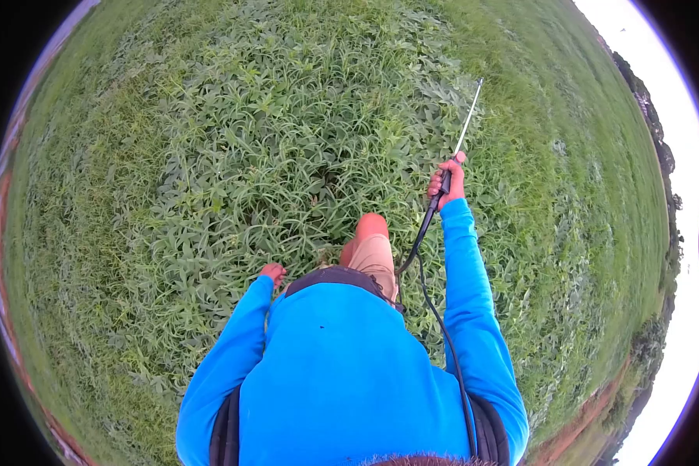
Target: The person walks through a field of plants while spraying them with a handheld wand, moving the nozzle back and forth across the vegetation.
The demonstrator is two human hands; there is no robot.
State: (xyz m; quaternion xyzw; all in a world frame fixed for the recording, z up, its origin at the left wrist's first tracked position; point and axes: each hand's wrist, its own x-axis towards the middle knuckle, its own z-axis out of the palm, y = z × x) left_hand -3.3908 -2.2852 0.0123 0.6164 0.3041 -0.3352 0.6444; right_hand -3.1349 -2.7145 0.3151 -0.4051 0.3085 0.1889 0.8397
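My right hand (450,180) is closed around the black handle of a sprayer wand (466,123), held out ahead at arm's length. The wand's thin metal tube points forward and slightly right, its tip over the plants. From the handle a black hose (422,242) runs back toward my waist. My left hand (273,273) is low beside my left hip, its fingers curled; what they hold, if anything, is hidden. Below both hands grow leafy green plants (311,132) mixed with long-bladed grass.
Dense low vegetation covers the ground on all sides. My bent knee (371,226) shows in front of my waist. Dark straps (489,431) pass over my shoulders, and a thin black cable or hose (449,342) runs along my right side. Trees (654,128) line the field's right edge.
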